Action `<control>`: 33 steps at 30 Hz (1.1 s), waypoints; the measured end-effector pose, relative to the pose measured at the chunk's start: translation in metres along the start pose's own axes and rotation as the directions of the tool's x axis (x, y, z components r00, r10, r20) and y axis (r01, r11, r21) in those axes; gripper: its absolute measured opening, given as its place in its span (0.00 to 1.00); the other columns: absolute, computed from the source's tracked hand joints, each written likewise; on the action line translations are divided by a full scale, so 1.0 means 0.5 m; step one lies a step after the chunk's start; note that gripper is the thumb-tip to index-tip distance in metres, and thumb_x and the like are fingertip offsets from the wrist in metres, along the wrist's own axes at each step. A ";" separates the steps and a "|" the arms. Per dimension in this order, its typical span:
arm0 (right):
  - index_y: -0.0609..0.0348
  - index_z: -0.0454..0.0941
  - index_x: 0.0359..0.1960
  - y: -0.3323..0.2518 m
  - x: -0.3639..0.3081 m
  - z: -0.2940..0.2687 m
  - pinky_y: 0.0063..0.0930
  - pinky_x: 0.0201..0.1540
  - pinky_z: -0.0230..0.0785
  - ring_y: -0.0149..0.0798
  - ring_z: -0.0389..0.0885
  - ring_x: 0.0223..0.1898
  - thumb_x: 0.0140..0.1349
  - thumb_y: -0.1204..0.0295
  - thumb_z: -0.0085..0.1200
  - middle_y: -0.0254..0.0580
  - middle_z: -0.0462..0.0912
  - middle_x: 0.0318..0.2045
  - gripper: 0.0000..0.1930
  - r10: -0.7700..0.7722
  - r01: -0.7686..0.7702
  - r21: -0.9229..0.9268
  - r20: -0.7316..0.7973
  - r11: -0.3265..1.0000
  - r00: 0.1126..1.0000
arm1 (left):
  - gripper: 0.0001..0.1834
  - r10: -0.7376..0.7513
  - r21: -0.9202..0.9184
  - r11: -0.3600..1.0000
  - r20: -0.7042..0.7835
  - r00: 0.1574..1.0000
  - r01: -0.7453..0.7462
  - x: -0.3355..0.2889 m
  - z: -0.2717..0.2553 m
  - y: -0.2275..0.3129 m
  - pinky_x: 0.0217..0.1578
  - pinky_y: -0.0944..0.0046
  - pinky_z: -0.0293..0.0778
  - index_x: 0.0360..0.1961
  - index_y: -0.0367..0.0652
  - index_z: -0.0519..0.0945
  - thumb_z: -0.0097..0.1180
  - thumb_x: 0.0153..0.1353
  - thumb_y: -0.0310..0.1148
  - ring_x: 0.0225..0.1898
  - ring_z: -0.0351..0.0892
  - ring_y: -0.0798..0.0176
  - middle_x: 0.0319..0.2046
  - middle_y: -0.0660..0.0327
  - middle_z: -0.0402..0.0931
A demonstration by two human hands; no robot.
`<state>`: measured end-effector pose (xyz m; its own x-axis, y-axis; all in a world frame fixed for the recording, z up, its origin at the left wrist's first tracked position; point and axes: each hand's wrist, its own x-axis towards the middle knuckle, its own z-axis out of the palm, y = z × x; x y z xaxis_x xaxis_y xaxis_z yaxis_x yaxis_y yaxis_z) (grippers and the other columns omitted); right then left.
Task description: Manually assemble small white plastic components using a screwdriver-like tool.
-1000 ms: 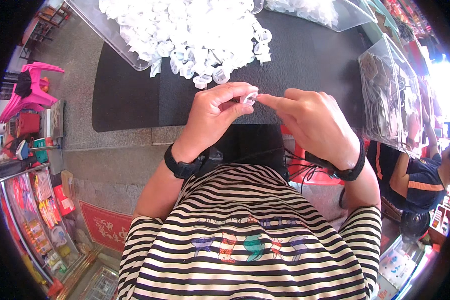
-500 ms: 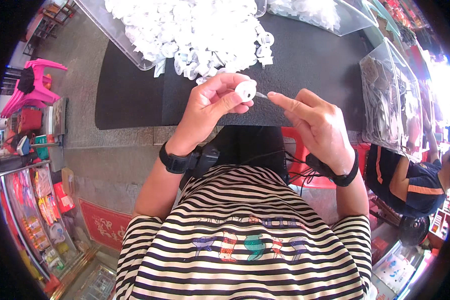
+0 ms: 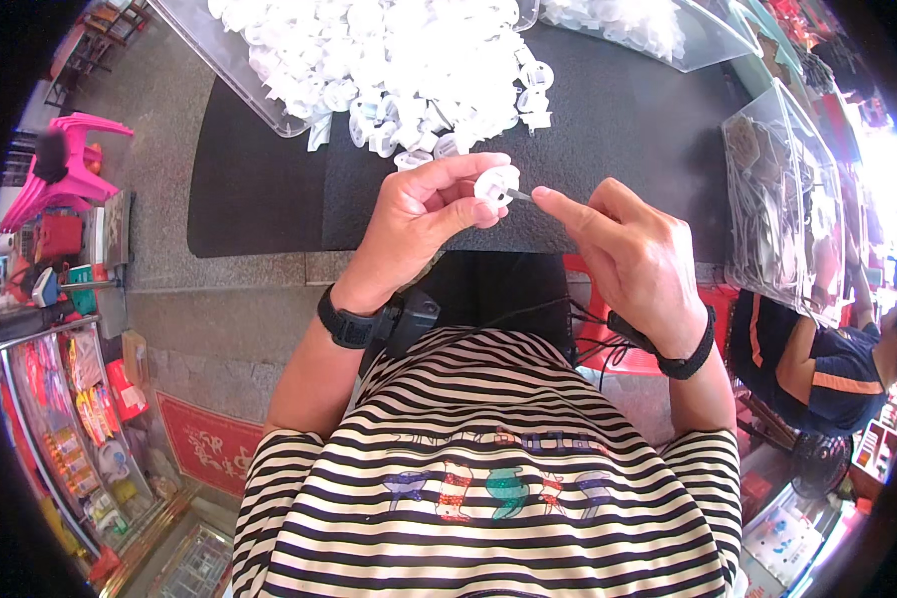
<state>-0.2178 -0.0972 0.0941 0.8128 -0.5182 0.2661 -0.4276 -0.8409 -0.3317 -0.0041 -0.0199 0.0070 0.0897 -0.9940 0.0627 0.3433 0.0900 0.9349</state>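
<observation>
My left hand (image 3: 409, 224) pinches a small round white plastic part (image 3: 489, 180) between thumb and fingers, just above the near side of the black tabletop (image 3: 618, 149). My right hand (image 3: 636, 244) is closed, index finger stretched along a thin metal blade (image 3: 520, 193). The blade's tip meets the face of the white part near its centre opening. Whatever handle the blade has is hidden inside my right hand. Just beyond my left hand, a heap of similar white parts (image 3: 389, 70) spills onto the table.
A clear plastic bin (image 3: 281, 122) lies under the heap's left side. Another clear bin (image 3: 713, 45) with whitish pieces stands far right. A clear box (image 3: 782, 189) of flat greyish pieces is at the table's right edge, near another person (image 3: 817, 364). Pink stools (image 3: 85, 179) stand left.
My left hand has turned the white part so its face tilts toward the blade. The blade's tip, formerly beside the part's edge, now reaches onto its face.
</observation>
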 end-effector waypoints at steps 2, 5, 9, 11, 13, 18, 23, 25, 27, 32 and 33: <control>0.47 0.84 0.50 -0.003 0.002 0.000 0.31 0.23 0.67 0.38 0.73 0.19 0.56 0.79 0.57 0.37 0.69 0.22 0.19 0.001 0.000 -0.007 0.006 1.000 1.000 | 0.21 -0.005 0.032 0.999 -0.005 1.000 0.006 0.000 0.000 -0.001 0.46 0.70 0.79 0.57 0.37 0.77 0.62 0.62 0.24 0.41 0.82 0.69 0.42 0.60 0.82; 0.45 0.83 0.51 0.000 0.001 0.001 0.32 0.23 0.68 0.38 0.74 0.19 0.54 0.78 0.57 0.36 0.69 0.22 0.22 -0.012 0.012 -0.023 0.020 1.000 1.000 | 0.21 0.008 0.043 0.999 -0.005 1.000 -0.008 0.000 -0.002 -0.004 0.46 0.70 0.79 0.57 0.37 0.77 0.62 0.62 0.24 0.41 0.82 0.70 0.42 0.60 0.83; 0.43 0.82 0.52 0.008 0.002 0.012 0.33 0.22 0.69 0.39 0.75 0.20 0.52 0.78 0.57 0.36 0.69 0.23 0.24 -0.049 0.049 -0.007 0.032 0.999 0.998 | 0.21 -0.001 0.041 0.999 -0.005 1.000 0.001 -0.001 0.001 0.003 0.45 0.71 0.79 0.57 0.37 0.77 0.61 0.62 0.24 0.41 0.82 0.71 0.42 0.60 0.82; 0.46 0.83 0.51 -0.004 0.007 0.017 0.32 0.23 0.68 0.38 0.74 0.19 0.52 0.79 0.56 0.36 0.69 0.22 0.23 -0.035 0.035 -0.012 0.031 0.999 0.999 | 0.21 -0.045 0.156 0.987 0.010 0.999 0.043 0.000 0.002 0.005 0.45 0.70 0.79 0.57 0.37 0.77 0.61 0.62 0.24 0.40 0.82 0.71 0.42 0.60 0.83; 0.48 0.84 0.50 -0.012 0.009 0.015 0.32 0.23 0.68 0.38 0.72 0.18 0.52 0.80 0.55 0.37 0.69 0.21 0.22 -0.022 0.023 -0.017 0.030 1.000 0.999 | 0.21 -0.031 0.141 0.989 0.004 1.000 0.030 -0.002 0.003 0.004 0.45 0.70 0.79 0.57 0.36 0.77 0.61 0.62 0.24 0.40 0.82 0.71 0.42 0.60 0.83; 0.49 0.84 0.50 -0.016 0.006 -0.010 0.31 0.23 0.67 0.38 0.73 0.18 0.55 0.81 0.57 0.38 0.68 0.21 0.20 0.009 -0.009 -0.021 0.012 1.000 1.000 | 0.21 -0.002 0.035 0.999 -0.039 0.999 0.003 -0.005 -0.001 -0.005 0.45 0.70 0.79 0.57 0.36 0.77 0.61 0.62 0.23 0.40 0.82 0.71 0.42 0.60 0.83; 0.44 0.82 0.52 -0.006 -0.001 0.007 0.33 0.22 0.69 0.40 0.75 0.19 0.51 0.77 0.58 0.36 0.70 0.23 0.24 -0.012 0.012 -0.002 0.009 1.000 1.000 | 0.21 0.011 0.049 0.999 -0.022 1.000 -0.010 -0.002 0.000 -0.006 0.45 0.70 0.79 0.57 0.36 0.77 0.61 0.61 0.22 0.40 0.83 0.70 0.42 0.59 0.83; 0.45 0.82 0.52 -0.009 0.000 0.010 0.34 0.22 0.69 0.40 0.75 0.19 0.51 0.77 0.58 0.36 0.69 0.23 0.23 -0.007 0.007 0.008 0.006 1.000 1.000 | 0.21 0.011 0.068 0.998 -0.020 1.000 -0.009 -0.002 0.003 -0.003 0.45 0.71 0.79 0.56 0.36 0.78 0.62 0.61 0.22 0.40 0.82 0.70 0.42 0.60 0.83; 0.46 0.82 0.51 -0.013 0.001 0.013 0.35 0.22 0.69 0.41 0.76 0.19 0.52 0.77 0.57 0.37 0.69 0.23 0.22 0.020 -0.021 0.010 0.035 1.000 0.999 | 0.21 0.011 0.087 0.996 -0.021 1.000 -0.009 -0.004 0.006 -0.002 0.45 0.71 0.79 0.56 0.36 0.78 0.62 0.61 0.22 0.40 0.82 0.71 0.41 0.60 0.83; 0.49 0.82 0.52 -0.035 0.003 0.018 0.33 0.23 0.68 0.42 0.74 0.19 0.54 0.81 0.56 0.39 0.68 0.21 0.23 0.053 -0.050 -0.040 0.087 0.998 0.995 | 0.19 0.037 0.157 0.987 -0.073 0.997 -0.025 -0.006 0.016 -0.005 0.45 0.71 0.79 0.53 0.36 0.80 0.62 0.59 0.20 0.40 0.81 0.72 0.40 0.60 0.84; 0.49 0.81 0.53 -0.038 0.003 0.023 0.34 0.23 0.68 0.43 0.74 0.19 0.54 0.81 0.56 0.39 0.68 0.21 0.23 0.059 -0.054 -0.059 0.093 0.997 0.994 | 0.19 0.037 0.157 0.987 -0.074 0.997 -0.025 -0.006 0.016 -0.007 0.45 0.71 0.79 0.53 0.36 0.80 0.62 0.59 0.20 0.40 0.81 0.72 0.40 0.60 0.84</control>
<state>-0.2039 -0.0801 0.0905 0.8195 -0.5502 0.1607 -0.4930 -0.8196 -0.2920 -0.0130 -0.0175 0.0064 0.1709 -0.9827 0.0710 0.1900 0.1036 0.9763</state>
